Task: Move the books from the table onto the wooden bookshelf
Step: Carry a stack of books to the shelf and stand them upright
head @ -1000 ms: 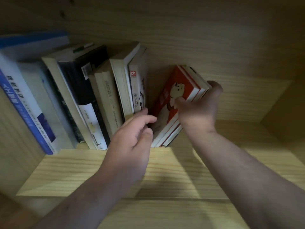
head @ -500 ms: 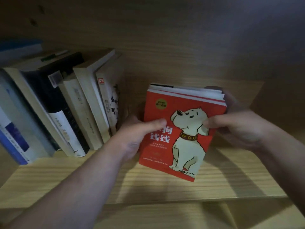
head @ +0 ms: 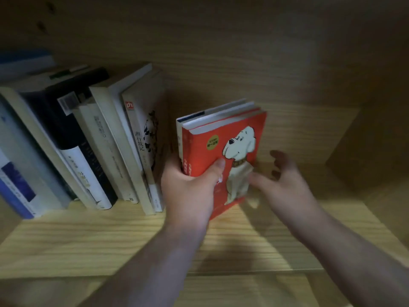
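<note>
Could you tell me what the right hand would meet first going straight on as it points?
Probably the cover of the red book, close before the right hand; blur hides depth, so perhaps the back panel.

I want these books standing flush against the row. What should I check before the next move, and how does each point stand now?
1. Left hand grips the red book by its spine: ok.
2. White book behind it shares that grip: cannot tell, fingers hidden.
3. Right hand open, holding nothing, ready to steady the cover: ok.
4. Red book flush against the row of books: not ok, a gap shows between them.
5. Red book's bottom edge resting on the shelf: cannot tell, the left hand covers it.
</note>
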Demonstrator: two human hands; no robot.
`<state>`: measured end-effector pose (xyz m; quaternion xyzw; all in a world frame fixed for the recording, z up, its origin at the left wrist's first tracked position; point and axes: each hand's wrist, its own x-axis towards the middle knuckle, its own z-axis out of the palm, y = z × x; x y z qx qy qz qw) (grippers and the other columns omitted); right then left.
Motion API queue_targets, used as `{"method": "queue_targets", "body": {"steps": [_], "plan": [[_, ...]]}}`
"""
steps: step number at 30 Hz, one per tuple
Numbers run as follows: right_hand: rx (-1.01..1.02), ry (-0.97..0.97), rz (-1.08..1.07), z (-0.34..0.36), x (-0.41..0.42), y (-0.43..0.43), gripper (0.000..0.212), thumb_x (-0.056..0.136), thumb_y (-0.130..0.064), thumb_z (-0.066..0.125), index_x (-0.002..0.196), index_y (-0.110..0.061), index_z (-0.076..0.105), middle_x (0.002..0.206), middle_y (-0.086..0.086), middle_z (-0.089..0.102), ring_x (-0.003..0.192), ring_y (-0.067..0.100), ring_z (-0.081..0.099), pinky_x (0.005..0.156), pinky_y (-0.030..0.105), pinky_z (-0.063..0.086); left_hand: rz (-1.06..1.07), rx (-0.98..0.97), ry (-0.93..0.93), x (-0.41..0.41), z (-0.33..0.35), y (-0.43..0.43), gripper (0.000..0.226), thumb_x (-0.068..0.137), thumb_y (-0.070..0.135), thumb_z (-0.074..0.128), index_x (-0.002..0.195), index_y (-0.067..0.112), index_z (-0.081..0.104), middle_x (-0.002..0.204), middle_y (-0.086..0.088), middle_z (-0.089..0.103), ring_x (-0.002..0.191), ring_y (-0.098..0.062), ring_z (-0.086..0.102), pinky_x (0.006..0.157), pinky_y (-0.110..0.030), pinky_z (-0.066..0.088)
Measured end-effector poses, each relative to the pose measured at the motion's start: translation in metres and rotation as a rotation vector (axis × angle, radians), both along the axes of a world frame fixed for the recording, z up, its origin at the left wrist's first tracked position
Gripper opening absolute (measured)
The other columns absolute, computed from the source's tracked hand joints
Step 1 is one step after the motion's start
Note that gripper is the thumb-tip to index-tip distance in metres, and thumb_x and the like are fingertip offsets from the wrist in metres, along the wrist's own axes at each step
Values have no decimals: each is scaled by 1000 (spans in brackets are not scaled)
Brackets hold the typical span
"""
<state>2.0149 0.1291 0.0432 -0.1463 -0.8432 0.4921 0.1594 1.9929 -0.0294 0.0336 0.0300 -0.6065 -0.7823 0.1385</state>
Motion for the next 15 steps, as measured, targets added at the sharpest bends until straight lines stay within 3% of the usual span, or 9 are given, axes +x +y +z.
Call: {"method": "queue_targets", "body": {"steps": [3, 6, 8, 12, 15], "plan": [[-16, -31, 138, -17, -4, -23, 94, 71, -45, 79, 153, -31, 37, 129, -14, 47, 122, 11, 53, 100, 29, 46, 248, -39, 3, 0, -2, 5, 36, 63, 32, 90, 90, 32, 65, 84, 17, 75, 74, 1, 72, 70, -33, 61], [-202, -63, 313, -25, -18, -40, 48, 93, -30, 70, 129, -55, 49, 102, -40, 63, 97, -14, 64, 77, 6, 47, 366, -32, 9, -3, 1, 4, 37, 68, 29, 89, 91, 31, 60, 84, 15, 72, 77, 2, 70, 77, -33, 59], [-338, -66, 404, -25, -30, -52, 33, 102, -30, 57, 119, -57, 48, 90, -45, 68, 87, -24, 64, 65, 0, 47, 369, -64, 5, -1, 3, 2, 36, 72, 29, 87, 97, 29, 60, 90, 12, 71, 82, -1, 69, 80, -34, 59], [-532, -48, 460, -20, -42, -69, 21, 104, -42, 42, 117, -50, 58, 107, -26, 76, 101, -7, 70, 74, 12, 57, 227, -246, 26, 21, -4, -13, 46, 78, 39, 76, 118, 25, 60, 110, 3, 68, 101, -11, 66, 92, -38, 55], [-548, -74, 505, -19, -41, -79, 33, 95, -43, 49, 127, -43, 59, 105, -23, 77, 100, -6, 71, 82, 18, 56, 182, -557, 124, 46, -19, -34, 65, 84, 35, 62, 146, 23, 44, 132, 1, 50, 124, -11, 47, 104, -28, 41]]}}
